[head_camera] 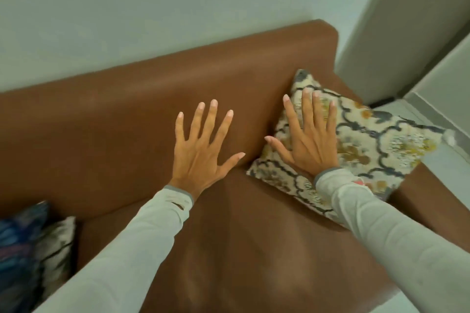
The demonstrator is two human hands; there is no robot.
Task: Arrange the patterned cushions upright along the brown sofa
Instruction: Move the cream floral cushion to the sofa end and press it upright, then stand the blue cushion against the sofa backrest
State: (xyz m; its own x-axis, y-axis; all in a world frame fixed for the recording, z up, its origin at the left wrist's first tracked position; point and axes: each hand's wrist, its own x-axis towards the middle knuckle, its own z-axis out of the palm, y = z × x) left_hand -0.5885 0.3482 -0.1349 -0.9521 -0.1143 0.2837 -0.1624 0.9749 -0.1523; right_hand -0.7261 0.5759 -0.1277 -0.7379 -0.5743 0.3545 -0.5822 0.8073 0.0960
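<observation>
Across the middle of the frame runs the brown sofa (pixel 127 119), smooth and leather-like. At centre right a square cream cushion (pixel 368 140) with blue and ochre scrollwork leans against the backrest corner. Lower left, two more cushions (pixel 38 244) stand together. Right hand (pixel 309 142) lies flat, fingers spread, on the cream cushion; left hand (pixel 201 152), released and splayed, sits just beside it.
</observation>
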